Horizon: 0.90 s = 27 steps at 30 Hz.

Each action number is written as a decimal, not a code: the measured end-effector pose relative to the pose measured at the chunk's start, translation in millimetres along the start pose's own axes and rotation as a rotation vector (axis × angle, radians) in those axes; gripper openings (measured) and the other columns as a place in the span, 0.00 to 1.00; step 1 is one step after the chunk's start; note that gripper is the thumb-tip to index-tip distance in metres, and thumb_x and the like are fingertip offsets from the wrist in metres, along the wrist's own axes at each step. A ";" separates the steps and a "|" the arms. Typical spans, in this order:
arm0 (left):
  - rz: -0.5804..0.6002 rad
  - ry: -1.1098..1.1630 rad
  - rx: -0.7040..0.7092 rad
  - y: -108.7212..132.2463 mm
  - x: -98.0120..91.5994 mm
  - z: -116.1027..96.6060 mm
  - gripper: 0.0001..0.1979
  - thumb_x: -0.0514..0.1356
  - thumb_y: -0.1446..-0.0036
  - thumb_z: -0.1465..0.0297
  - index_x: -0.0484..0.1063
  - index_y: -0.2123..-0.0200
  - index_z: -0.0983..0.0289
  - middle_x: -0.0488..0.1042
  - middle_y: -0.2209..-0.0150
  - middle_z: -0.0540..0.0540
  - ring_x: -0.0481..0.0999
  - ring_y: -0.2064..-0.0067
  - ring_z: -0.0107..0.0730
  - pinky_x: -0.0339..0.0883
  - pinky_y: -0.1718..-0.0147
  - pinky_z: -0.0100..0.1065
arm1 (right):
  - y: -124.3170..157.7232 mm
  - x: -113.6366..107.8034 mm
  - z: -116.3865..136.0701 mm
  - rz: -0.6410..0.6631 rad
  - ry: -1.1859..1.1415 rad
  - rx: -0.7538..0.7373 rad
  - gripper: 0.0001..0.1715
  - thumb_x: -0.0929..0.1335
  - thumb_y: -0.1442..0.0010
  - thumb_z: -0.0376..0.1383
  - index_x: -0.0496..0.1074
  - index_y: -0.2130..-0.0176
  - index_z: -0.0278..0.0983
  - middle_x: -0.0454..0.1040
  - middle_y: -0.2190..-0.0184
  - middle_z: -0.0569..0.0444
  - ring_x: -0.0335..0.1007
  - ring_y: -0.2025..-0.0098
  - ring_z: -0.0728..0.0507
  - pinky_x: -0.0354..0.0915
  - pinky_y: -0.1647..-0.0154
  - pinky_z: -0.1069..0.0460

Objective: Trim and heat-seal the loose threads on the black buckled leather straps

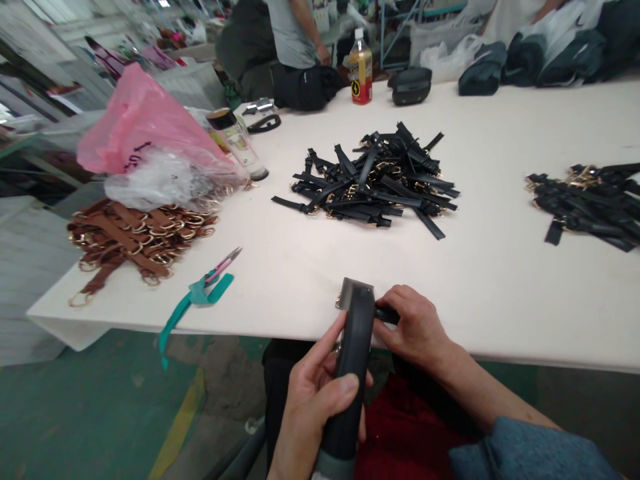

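In the head view, my left hand (325, 400) is wrapped around a black clipper-shaped tool (354, 347), its thumb lying along the body. The wide grey head of the tool points away from me, near the table's front edge; its exact kind is unclear. Small gold-coloured metal shows beside the head. My right hand (413, 323) pinches a short black strap (387, 313) against the tool's right side. Fingers partly hide how strap and tool meet. Beyond both hands lies a heap of black straps with gold buckles (370, 183).
More black straps (595, 207) lie at right. Brown straps with metal rings (135, 233) sit under plastic bags, including a pink bag (150, 127). Thread snips (220, 267) with teal ribbon lie at left. A drink bottle (361, 70) and black case (411, 85) stand farther back, near another person (295, 30).
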<state>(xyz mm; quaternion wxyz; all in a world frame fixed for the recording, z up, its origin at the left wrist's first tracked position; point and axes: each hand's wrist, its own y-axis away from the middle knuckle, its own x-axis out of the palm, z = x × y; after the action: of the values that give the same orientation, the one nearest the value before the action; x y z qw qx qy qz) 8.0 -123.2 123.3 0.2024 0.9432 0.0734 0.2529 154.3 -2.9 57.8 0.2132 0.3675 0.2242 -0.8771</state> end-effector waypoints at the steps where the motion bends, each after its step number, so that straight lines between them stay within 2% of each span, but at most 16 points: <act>1: -0.001 -0.007 0.006 -3.2 1.5 -1.3 0.34 0.59 0.46 0.71 0.52 0.38 0.57 0.77 0.68 0.56 0.74 0.83 0.31 0.63 0.88 0.26 | 0.2 -0.2 0.3 -0.006 0.004 0.001 0.05 0.68 0.49 0.35 0.69 0.70 0.36 0.67 0.72 0.53 0.62 0.66 0.45 0.59 0.65 0.51; 5: 0.025 0.001 0.002 -1.3 1.4 -3.2 0.33 0.58 0.45 0.70 0.51 0.37 0.55 0.77 0.67 0.57 0.74 0.83 0.31 0.63 0.88 0.26 | -0.4 -0.4 1.5 0.008 0.012 0.012 0.04 0.68 0.48 0.35 0.70 0.70 0.37 0.67 0.71 0.53 0.62 0.65 0.44 0.59 0.64 0.51; 9: 0.003 -0.014 -0.053 21.4 -6.5 0.1 0.36 0.63 0.48 0.65 0.52 0.38 0.51 0.77 0.68 0.57 0.74 0.83 0.31 0.63 0.87 0.27 | -1.8 0.8 1.7 0.027 0.012 0.031 0.03 0.68 0.48 0.35 0.70 0.70 0.37 0.67 0.70 0.53 0.62 0.64 0.45 0.58 0.63 0.51; 13: -0.055 -0.032 -0.096 36.4 -13.2 2.6 0.37 0.65 0.52 0.63 0.56 0.39 0.54 0.78 0.68 0.60 0.71 0.82 0.28 0.61 0.86 0.25 | -1.9 1.4 0.9 0.039 0.020 0.039 0.04 0.68 0.48 0.36 0.69 0.70 0.37 0.67 0.70 0.53 0.62 0.64 0.45 0.58 0.63 0.51; 16: -0.027 -0.023 -0.076 30.9 -13.1 3.7 0.36 0.65 0.52 0.62 0.57 0.39 0.52 0.78 0.69 0.58 0.72 0.83 0.28 0.61 0.86 0.25 | -1.7 0.6 0.7 0.034 0.036 0.042 0.04 0.67 0.47 0.36 0.69 0.70 0.37 0.67 0.71 0.53 0.62 0.65 0.45 0.57 0.63 0.51; 19: 0.028 -0.008 -0.033 16.5 -9.0 3.2 0.34 0.63 0.49 0.64 0.55 0.39 0.50 0.77 0.68 0.56 0.75 0.83 0.32 0.64 0.87 0.27 | -2.1 -0.8 1.1 0.040 0.044 0.037 0.04 0.67 0.48 0.36 0.69 0.70 0.37 0.67 0.71 0.54 0.62 0.65 0.45 0.57 0.64 0.52; 23: 0.046 -0.022 0.004 -1.3 -3.3 -3.1 0.33 0.59 0.45 0.71 0.51 0.38 0.54 0.77 0.67 0.58 0.75 0.83 0.32 0.65 0.87 0.26 | -2.5 -1.6 1.8 0.048 0.060 0.038 0.04 0.68 0.48 0.36 0.69 0.70 0.37 0.67 0.71 0.54 0.62 0.65 0.45 0.57 0.64 0.52; 27: 0.051 0.030 0.073 -5.9 -2.8 -13.1 0.30 0.53 0.43 0.71 0.51 0.37 0.58 0.76 0.67 0.59 0.73 0.83 0.29 0.63 0.89 0.25 | -2.2 -1.6 1.9 0.041 0.072 0.050 0.05 0.68 0.48 0.37 0.69 0.70 0.37 0.68 0.71 0.54 0.63 0.65 0.45 0.58 0.63 0.51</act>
<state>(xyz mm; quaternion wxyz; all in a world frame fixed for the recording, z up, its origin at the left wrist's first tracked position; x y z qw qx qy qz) -1.2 -114.0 129.9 0.1602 0.9477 0.0617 0.2690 153.1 -1.8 60.8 0.2136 0.4085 0.2020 -0.8641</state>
